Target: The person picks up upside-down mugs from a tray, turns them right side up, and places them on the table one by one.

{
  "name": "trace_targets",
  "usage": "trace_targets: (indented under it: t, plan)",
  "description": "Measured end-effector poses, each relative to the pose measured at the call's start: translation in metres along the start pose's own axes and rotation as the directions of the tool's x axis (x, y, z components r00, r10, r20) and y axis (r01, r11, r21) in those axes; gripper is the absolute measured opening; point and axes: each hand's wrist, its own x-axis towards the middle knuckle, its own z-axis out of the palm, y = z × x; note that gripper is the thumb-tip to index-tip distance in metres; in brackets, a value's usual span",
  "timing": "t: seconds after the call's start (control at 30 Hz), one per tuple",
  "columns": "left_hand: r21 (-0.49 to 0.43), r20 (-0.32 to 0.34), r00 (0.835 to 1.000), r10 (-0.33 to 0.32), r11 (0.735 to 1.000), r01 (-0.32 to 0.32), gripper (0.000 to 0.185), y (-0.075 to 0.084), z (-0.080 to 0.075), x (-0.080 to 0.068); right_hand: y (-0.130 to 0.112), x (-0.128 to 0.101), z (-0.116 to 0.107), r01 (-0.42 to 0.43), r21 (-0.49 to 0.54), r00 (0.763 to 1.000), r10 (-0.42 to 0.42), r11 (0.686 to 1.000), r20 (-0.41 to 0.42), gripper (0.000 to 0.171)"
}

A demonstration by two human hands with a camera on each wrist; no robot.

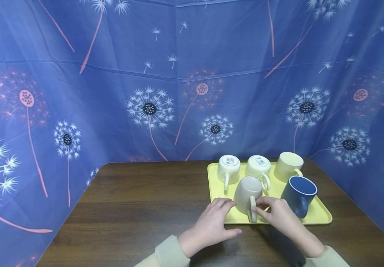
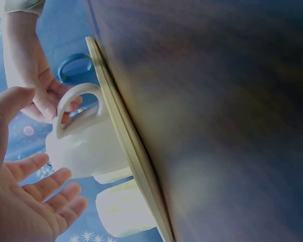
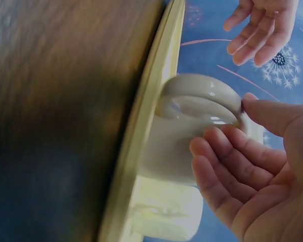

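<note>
A light grey mug (image 1: 245, 193) stands upside down at the front of a yellow tray (image 1: 214, 189), its handle (image 3: 202, 85) facing the person. My right hand (image 1: 278, 215) pinches this handle between thumb and fingers; the thumb tip is at the handle's outer curve in the right wrist view. On the mug's left side is my left hand (image 1: 212, 222), fingers spread and palm toward the mug, holding nothing. In the left wrist view its fingers (image 2: 50, 186) are relaxed and apart.
Behind the grey mug are two white mugs (image 1: 228, 168), bottoms up with labels. A pale yellow mug (image 1: 283, 170) stands at the tray's back right, and a dark blue mug (image 1: 295, 196) right of my right hand. The brown wooden table (image 1: 138, 200) extends left; a blue patterned curtain (image 1: 178, 122) hangs behind.
</note>
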Motion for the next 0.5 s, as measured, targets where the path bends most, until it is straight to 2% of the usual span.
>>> trace_targets:
  t: [0.13, 0.23, 0.3, 0.4, 0.5]
  plan:
    - [-0.002, 0.002, 1.0, -0.004, 1.0, 0.004, 0.071, 0.001, 0.0, 0.001, 0.0, -0.001, 0.004, -0.111, 0.058, 0.993, 0.109, 0.992, 0.037, 0.011]
    - [-0.011, 0.008, 1.0, -0.011, 1.0, 0.011, 0.071, 0.002, -0.001, 0.001, 0.002, -0.001, 0.007, -0.176, 0.143, 0.983, 0.168, 0.974, 0.072, 0.011]
    - [-0.017, 0.013, 1.0, -0.015, 1.0, 0.015, 0.071, 0.002, -0.002, 0.001, 0.004, -0.001, 0.008, -0.22, 0.236, 0.973, 0.197, 0.947, 0.116, 0.012]
    - [-0.023, 0.021, 1.0, -0.018, 1.0, 0.018, 0.071, 0.003, -0.003, 0.001, 0.005, -0.001, 0.01, -0.287, 0.355, 0.955, 0.235, 0.89, 0.183, 0.015]
    - [-0.036, 0.024, 0.999, -0.02, 0.999, 0.021, 0.071, 0.003, -0.003, 0.0, 0.005, -0.001, 0.011, -0.356, 0.408, 0.931, 0.283, 0.841, 0.229, 0.019]
